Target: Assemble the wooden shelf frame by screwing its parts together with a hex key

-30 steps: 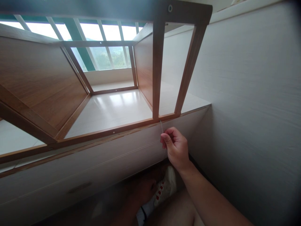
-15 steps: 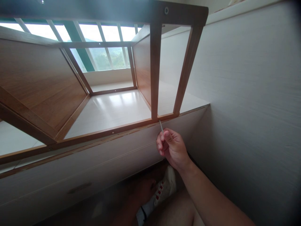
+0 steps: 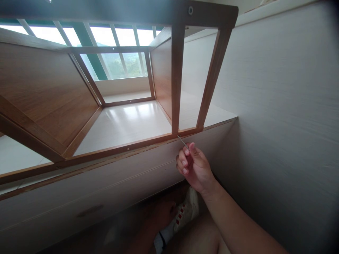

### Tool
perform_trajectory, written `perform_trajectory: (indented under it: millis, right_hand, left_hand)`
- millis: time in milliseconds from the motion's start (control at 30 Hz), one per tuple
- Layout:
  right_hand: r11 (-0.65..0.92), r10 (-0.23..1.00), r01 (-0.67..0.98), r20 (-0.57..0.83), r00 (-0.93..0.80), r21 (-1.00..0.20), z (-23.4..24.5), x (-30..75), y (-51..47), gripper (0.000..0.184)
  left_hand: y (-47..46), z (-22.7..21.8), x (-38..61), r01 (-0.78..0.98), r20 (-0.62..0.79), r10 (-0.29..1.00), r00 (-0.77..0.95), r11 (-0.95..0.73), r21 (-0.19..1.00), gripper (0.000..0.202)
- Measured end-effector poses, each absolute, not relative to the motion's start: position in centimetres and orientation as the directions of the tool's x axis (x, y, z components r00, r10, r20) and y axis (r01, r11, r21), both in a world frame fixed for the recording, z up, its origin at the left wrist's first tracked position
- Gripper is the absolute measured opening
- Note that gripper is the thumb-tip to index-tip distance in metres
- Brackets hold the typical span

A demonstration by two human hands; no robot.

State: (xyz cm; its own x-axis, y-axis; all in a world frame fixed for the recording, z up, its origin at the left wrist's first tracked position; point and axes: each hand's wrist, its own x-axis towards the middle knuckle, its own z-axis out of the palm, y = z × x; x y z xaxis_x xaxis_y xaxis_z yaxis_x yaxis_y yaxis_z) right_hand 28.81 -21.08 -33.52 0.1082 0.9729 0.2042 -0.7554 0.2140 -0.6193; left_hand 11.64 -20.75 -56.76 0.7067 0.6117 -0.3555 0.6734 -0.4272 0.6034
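My right hand (image 3: 194, 165) pinches a thin metal hex key (image 3: 183, 142) between thumb and fingers. The key's far tip meets the bottom rail of a brown wooden frame (image 3: 148, 141), just below the foot of an upright slat (image 3: 177, 81). Whatever fastener it touches there is too small to make out. Low in the shadow, beside a white shoe, my left hand (image 3: 165, 213) appears closed with its fingers curled; its contents are hidden.
The frame stands on a white ledge (image 3: 124, 121) with a worn front edge. A pale wall (image 3: 280, 88) rises at the right. Behind are a barred window (image 3: 116, 65) and wooden side panels (image 3: 45, 88). The shoe (image 3: 189, 208) with red lace loops is below.
The key has swung so its near end leans further right, and the right hand's fingers and thumb have shifted with it. The view has moved slightly. My left hand stays low.
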Motion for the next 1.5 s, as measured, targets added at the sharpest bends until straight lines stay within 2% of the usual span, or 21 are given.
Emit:
perform_trajectory:
  millis: [300, 433, 633, 933, 1267, 1500]
  right_hand:
    - [0.403, 0.883, -0.416, 0.226, 0.411, -0.815, -33.7, 29.2, -20.9, 0.035]
    - [0.471, 0.810, -0.167, 0.350, 0.471, -0.866, -33.8, 29.5, -21.2, 0.031]
    - [0.557, 0.717, 0.075, 0.525, 0.458, -0.827, -34.2, 29.5, -21.5, 0.021]
    - [0.652, 0.673, 0.163, 0.664, 0.326, -0.741, -34.5, 29.2, -21.5, 0.015]
    - [0.598, 0.725, 0.145, 0.610, 0.321, -0.788, -34.2, 29.4, -21.5, 0.016]
    - [0.590, 0.719, 0.168, 0.609, 0.335, -0.789, -34.1, 29.5, -21.3, 0.015]
  left_hand:
    - [-20.8, -56.6, 11.8, 0.684, -0.364, 0.614, 0.700, -0.433, 0.586, 0.018]
    - [-20.8, -56.2, 11.8, 0.685, -0.370, 0.608, 0.702, -0.433, 0.586, 0.019]
    - [-20.8, -55.7, 11.9, 0.687, -0.377, 0.607, 0.700, -0.428, 0.586, 0.021]
    - [-20.8, -56.0, 12.0, 0.692, -0.377, 0.613, 0.694, -0.424, 0.584, 0.019]
    - [-20.8, -55.5, 12.0, 0.685, -0.371, 0.615, 0.696, -0.413, 0.601, 0.020]
    - [-20.9, -55.6, 12.1, 0.692, -0.376, 0.618, 0.691, -0.415, 0.590, 0.024]
